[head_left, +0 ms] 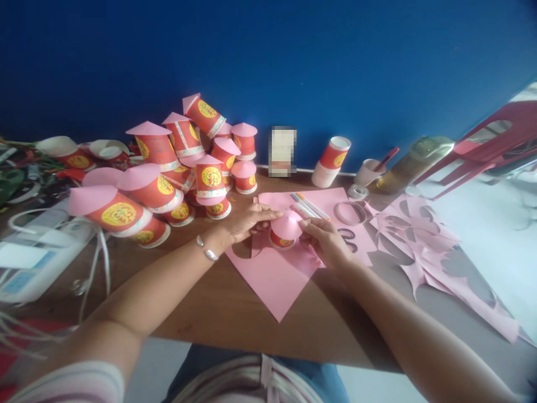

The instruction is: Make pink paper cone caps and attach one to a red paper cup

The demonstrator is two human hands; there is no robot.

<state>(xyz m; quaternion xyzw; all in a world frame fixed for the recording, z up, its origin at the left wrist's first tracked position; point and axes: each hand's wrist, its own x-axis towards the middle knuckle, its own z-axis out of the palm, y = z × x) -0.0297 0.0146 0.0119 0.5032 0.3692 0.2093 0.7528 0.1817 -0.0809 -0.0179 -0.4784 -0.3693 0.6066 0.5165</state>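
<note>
Pink cone (287,225) tops red cup (278,242)

The left hand (248,223) and right hand (327,239) pinch the cone's opposite edges, fingers (273,214) nearly closed. The cup is over pink paper (277,288) on the worktop (201,305), beside stacked capped cups (212,178).

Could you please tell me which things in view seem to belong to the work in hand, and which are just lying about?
Likely part of the job:
pink cone, between left hand and right hand
red cup beneath it
pink sheet
capped cups
tape roll

Apparently just lying about:
bottle
white box
pink scraps
</note>
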